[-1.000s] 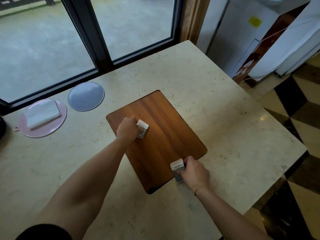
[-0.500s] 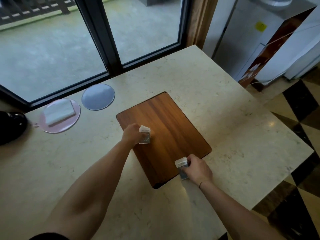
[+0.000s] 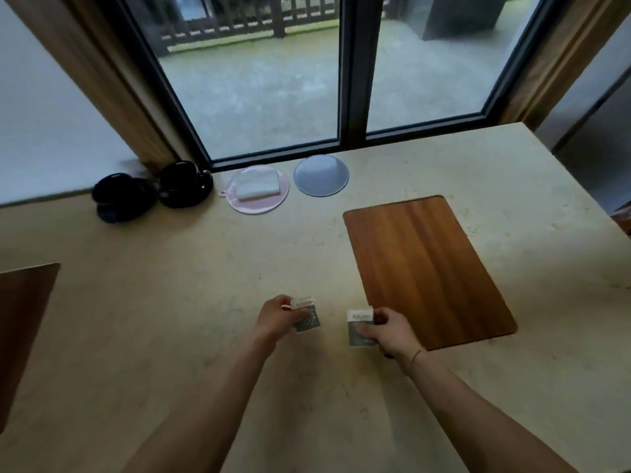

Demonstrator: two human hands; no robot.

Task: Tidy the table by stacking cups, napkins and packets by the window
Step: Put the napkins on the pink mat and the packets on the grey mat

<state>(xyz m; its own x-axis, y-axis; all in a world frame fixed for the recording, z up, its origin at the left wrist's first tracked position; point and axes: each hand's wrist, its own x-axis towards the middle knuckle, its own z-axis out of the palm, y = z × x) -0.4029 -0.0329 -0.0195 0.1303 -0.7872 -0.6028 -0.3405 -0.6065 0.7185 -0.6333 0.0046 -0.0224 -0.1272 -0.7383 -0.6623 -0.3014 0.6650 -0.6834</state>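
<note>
My left hand [image 3: 278, 317] pinches a small white-and-grey packet [image 3: 306, 315] above the table. A second packet of the same kind [image 3: 358, 327] is held by my right hand [image 3: 391, 331], just left of the wooden placemat [image 3: 423, 268]. By the window, a folded white napkin [image 3: 257, 186] lies on a pink round mat [image 3: 235, 203]. A grey-blue round mat [image 3: 321, 175] sits beside it. Two dark cups on saucers [image 3: 186, 184] [image 3: 123, 198] stand at the far left by the window frame.
The beige stone table [image 3: 170, 302] runs to its right edge near the placemat. The corner of another wooden placemat [image 3: 24, 308] shows at the left border. The window frame [image 3: 351, 80] backs the table.
Both hands lifted their packets off the wooden placemat and came left over the bare table. My view swung left, bringing the cups and the second placemat into sight.
</note>
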